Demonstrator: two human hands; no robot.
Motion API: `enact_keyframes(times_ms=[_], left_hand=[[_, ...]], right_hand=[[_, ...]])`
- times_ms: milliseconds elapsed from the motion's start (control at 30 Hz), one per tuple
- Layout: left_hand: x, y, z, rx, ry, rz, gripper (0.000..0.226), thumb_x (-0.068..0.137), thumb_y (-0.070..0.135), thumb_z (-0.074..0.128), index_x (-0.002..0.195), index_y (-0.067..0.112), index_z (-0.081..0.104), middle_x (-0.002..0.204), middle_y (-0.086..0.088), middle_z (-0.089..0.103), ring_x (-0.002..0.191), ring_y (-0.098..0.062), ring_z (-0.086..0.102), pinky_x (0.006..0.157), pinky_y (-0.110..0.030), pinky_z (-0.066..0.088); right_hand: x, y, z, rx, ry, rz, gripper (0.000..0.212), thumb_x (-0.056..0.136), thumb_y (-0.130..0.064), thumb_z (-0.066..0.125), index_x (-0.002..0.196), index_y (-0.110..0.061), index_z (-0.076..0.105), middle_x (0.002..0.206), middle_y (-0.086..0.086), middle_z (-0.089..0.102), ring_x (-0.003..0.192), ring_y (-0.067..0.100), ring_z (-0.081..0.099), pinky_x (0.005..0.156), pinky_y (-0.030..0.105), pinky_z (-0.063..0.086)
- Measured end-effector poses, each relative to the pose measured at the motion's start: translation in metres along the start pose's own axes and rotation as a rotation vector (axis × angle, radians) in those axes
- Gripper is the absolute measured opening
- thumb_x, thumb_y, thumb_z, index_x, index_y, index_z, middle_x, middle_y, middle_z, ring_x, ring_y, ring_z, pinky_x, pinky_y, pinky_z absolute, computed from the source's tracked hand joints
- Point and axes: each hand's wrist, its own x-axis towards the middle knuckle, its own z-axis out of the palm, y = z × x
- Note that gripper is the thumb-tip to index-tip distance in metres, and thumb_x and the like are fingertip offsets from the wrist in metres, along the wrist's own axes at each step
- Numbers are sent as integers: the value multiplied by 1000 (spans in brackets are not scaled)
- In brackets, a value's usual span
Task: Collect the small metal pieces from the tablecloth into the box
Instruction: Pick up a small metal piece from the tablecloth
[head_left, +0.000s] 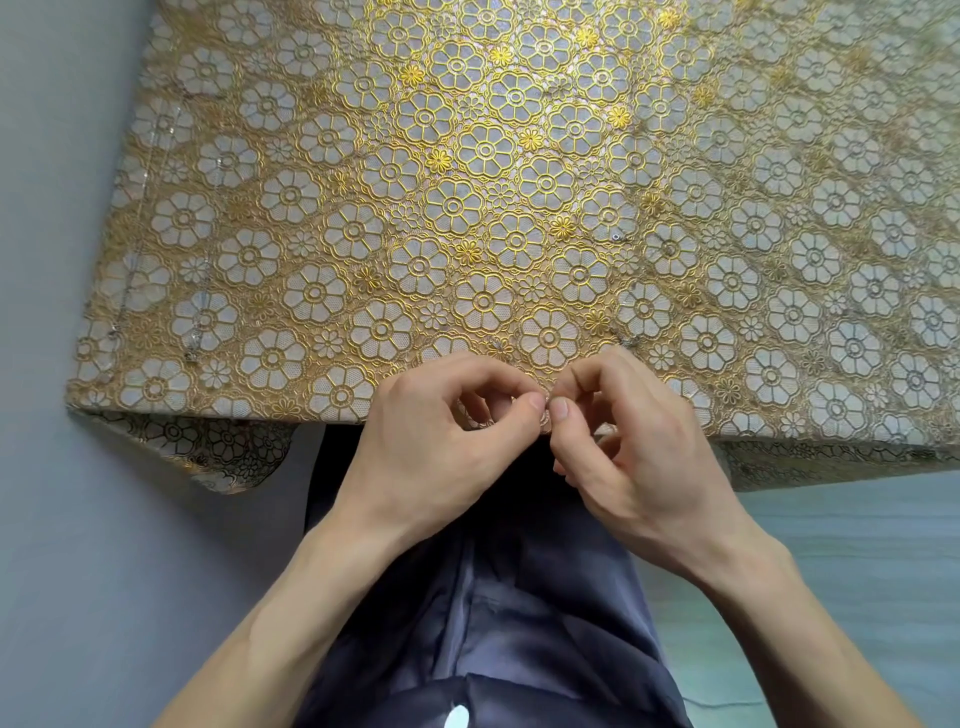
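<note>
Left hand (441, 431) and right hand (634, 441) sit at 6 o'clock on the tablecloth (519, 156) edge. Metal pieces (628, 340) lie at 1, 11 and 9 o'clock of them. Thumbs and forefingers are pinched on a tiny glint (probably one piece). Light, rigid, slippery, lace-snagging: nip the edges with fingertips. Box not in view.

Bare forearms (291, 613), no cuffs showing. Left hand (431, 441) at 7 o'clock, right hand (639, 447) at 5, both w/ short trimmed nails. Dark slate-blue satiny garment (519, 597) at 6 o'clock btw arms, creased, w/ centre seam. Small white patch (457, 718) at btm edge.
</note>
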Motion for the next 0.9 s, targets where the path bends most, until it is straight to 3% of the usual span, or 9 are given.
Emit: enact_keyframes(times_ms=[200, 467, 567, 700, 900], left_hand=[[1, -3, -2, -43, -32, -6, 22, 73, 53, 65, 78, 33, 74, 71, 10, 68, 61, -8, 58, 59, -15, 42], [0, 2, -2, 6, -14, -2, 6, 77, 38, 70, 74, 34, 72, 70, 11, 66, 65, -10, 60, 61, -13, 42], [-1, 3, -4, 23, -21, 33, 4, 80, 35, 70, 76, 35, 73, 74, 11, 69, 73, -13, 64, 65, -14, 44], [-1, 3, -5, 39, -35, 59, 6, 79, 32, 71, 78, 30, 76, 71, 15, 67, 72, -8, 63, 66, -11, 42], [-1, 4, -4, 79, -20, 70, 6, 77, 31, 70, 77, 28, 76, 67, 13, 64, 69, -8, 61, 65, -9, 41]], right_hand=[[0, -1, 0, 14, -12, 4, 14, 95, -30, 52, 92, -17, 55, 87, -13, 50, 66, 12, 61, 55, 33, 51], [1, -2, -1, 53, -26, 23, 13, 95, -30, 52, 91, -17, 54, 86, -12, 50, 66, 15, 63, 56, 39, 52], [1, -2, -2, 40, -36, 10, 12, 96, -29, 52, 91, -18, 53, 86, -14, 50, 67, 13, 62, 57, 34, 52], [2, -3, -3, 3, -45, -30, 6, 94, -27, 52, 90, -23, 51, 85, -15, 48, 69, 9, 58, 60, 17, 46], [1, -3, -5, -26, -63, -56, 3, 94, -26, 51, 91, -24, 50, 84, -14, 48, 74, 3, 52, 63, 10, 41]])
